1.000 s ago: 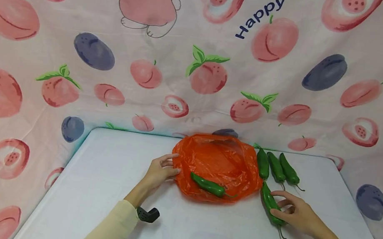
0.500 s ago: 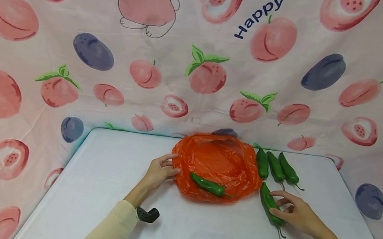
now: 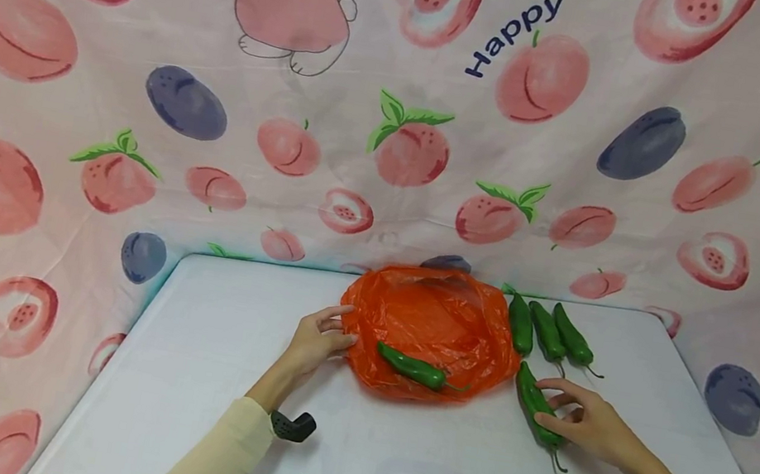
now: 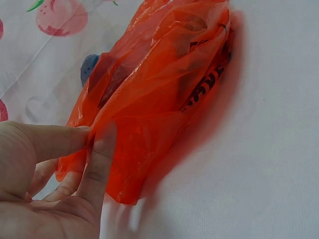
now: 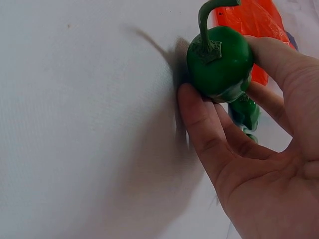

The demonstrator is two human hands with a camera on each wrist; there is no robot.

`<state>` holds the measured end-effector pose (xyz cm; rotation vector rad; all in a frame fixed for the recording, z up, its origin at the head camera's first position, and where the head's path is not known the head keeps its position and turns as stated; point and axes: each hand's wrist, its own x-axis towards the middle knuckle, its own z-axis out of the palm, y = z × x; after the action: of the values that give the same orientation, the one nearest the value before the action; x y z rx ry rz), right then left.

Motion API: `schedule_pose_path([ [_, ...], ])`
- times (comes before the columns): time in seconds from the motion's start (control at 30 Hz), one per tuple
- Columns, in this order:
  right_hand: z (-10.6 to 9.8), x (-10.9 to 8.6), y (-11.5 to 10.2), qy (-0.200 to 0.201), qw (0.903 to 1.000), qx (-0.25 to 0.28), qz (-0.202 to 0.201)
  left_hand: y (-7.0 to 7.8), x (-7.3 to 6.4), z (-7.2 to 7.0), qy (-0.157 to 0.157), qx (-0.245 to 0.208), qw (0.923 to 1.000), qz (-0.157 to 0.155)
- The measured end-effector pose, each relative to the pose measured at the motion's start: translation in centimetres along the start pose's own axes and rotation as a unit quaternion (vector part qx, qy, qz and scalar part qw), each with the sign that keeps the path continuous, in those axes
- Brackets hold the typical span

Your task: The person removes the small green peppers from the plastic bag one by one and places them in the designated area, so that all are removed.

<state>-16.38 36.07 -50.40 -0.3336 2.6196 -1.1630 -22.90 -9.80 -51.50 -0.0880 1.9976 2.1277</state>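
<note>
My left hand (image 3: 317, 341) pinches the left edge of an orange plastic bag (image 3: 428, 312) between thumb and fingers; the left wrist view shows the thin film (image 4: 149, 94) caught there, with black print on its side. On the front part of the bag lies one green chili pepper (image 3: 413, 366). To the right of the bag, my right hand (image 3: 590, 423) holds another green pepper (image 3: 533, 401) near its stem end. In the right wrist view this held pepper (image 5: 222, 62) sits between thumb and fingers, its curved stem towards the camera.
Several more green peppers (image 3: 548, 332) lie side by side at the back, right of the bag. White cloth covers the table (image 3: 387, 465). Behind the table's back edge hangs a fruit-print curtain (image 3: 340, 113).
</note>
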Motion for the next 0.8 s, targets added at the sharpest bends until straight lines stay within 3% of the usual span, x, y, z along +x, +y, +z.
schedule_pose_path([
  [0.8,-0.59,0.20,-0.35,-0.027,0.9995,-0.012,0.011,0.16,-0.07,-0.01,-0.005,-0.019,0.9998,0.004],
])
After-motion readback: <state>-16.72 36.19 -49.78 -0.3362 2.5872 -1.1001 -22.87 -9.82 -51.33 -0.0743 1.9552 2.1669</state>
